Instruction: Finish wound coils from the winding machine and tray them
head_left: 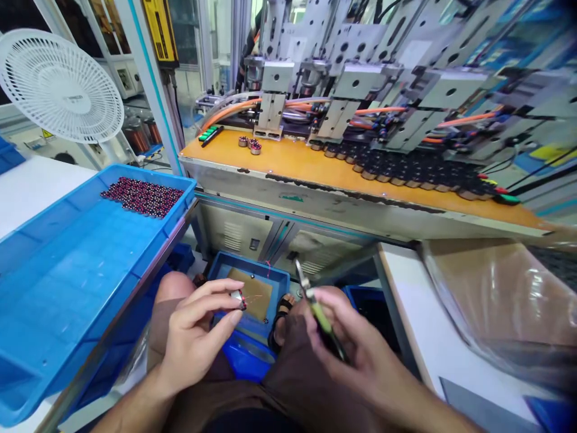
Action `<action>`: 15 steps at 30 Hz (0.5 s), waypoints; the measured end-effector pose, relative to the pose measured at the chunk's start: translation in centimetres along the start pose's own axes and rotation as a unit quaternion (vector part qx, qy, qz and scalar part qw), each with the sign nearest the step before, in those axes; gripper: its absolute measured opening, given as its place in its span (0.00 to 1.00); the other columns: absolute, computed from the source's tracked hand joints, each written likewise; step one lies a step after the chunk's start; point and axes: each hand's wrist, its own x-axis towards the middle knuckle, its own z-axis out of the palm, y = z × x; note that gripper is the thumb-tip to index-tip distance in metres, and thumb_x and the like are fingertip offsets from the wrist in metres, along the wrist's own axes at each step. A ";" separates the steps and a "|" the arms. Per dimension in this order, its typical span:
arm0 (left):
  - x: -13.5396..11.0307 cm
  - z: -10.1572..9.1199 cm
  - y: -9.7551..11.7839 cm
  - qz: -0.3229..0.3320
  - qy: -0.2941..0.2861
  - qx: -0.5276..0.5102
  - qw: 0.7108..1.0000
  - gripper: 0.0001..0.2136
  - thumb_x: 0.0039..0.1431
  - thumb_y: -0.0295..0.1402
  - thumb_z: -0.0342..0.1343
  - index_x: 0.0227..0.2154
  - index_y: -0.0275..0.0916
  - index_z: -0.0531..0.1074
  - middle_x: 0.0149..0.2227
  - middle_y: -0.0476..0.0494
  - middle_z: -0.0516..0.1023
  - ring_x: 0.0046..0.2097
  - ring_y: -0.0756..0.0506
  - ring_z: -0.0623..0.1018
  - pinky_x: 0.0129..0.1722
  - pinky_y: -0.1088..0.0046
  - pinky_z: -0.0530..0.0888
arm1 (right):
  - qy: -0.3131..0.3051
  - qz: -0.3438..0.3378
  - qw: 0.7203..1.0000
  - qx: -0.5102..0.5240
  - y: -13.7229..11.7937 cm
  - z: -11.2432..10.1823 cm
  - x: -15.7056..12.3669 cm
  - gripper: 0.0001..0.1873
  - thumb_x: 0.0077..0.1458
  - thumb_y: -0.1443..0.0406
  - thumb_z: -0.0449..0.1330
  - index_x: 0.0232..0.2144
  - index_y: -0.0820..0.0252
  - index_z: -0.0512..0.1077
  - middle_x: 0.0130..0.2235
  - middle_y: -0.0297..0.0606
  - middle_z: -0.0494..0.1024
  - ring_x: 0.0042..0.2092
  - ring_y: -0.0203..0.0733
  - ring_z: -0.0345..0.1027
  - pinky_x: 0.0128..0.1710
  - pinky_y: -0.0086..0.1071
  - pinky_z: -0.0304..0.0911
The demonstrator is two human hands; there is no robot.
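- Our left hand (198, 328) is pinched on a small coil part (237, 296), above the blue floor bin (282, 281); its thin loose wires (253, 297) stick out to the right.
- Our right hand (358, 343) is wrapped round a green-handled tool (321, 319), probably cutters, to the right of the bin; we cannot tell whether its jaws are parted.
- The two hands are apart, and the tool touches neither part nor wires.
- Left of the bin, we have a large blue tray (81, 258) with similar small parts (144, 197) grouped at its far end; beyond the bin is the orange-topped table (302, 157).
- We judge the step in hand to be presenting the wires to the tool; any snip would call for a steady pinch and blades brought onto the strands, clear of our fingers.
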 end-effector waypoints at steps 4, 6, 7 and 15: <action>0.1 0.6 0.0 0.005 -0.020 -0.005 1.000 0.15 0.55 0.18 0.61 0.41 0.44 0.78 0.48 0.44 0.80 0.50 0.46 0.80 0.48 0.71 0.78 | -0.114 0.041 0.980 0.155 0.2 2.0 -3.9 0.32 0.62 0.70 0.54 0.65 0.46 0.51 0.50 0.42 0.69 0.49 0.39 0.71 0.56 0.39 0.65; 0.2 0.8 0.0 0.009 -0.029 -0.001 1.000 0.16 0.55 0.17 0.60 0.42 0.44 0.78 0.49 0.44 0.79 0.50 0.46 0.79 0.48 0.71 0.78 | -0.144 0.025 0.966 0.214 0.3 2.3 -4.2 0.35 0.60 0.72 0.54 0.66 0.46 0.50 0.53 0.43 0.67 0.55 0.42 0.67 0.61 0.43 0.58; 0.2 0.9 0.0 0.010 -0.033 0.003 0.999 0.16 0.55 0.17 0.60 0.42 0.44 0.78 0.49 0.44 0.79 0.50 0.46 0.79 0.49 0.71 0.78 | -0.148 0.019 0.961 0.232 0.4 2.4 -4.1 0.37 0.59 0.74 0.54 0.66 0.46 0.51 0.54 0.43 0.67 0.57 0.42 0.65 0.63 0.45 0.55; -0.2 0.9 0.4 0.010 -0.040 0.017 0.999 0.16 0.54 0.17 0.61 0.41 0.43 0.78 0.49 0.44 0.80 0.50 0.46 0.80 0.48 0.71 0.78 | -0.146 0.004 0.953 0.264 0.3 3.1 -2.8 0.41 0.52 0.79 0.53 0.65 0.46 0.56 0.49 0.40 0.69 0.53 0.40 0.66 0.59 0.41 0.59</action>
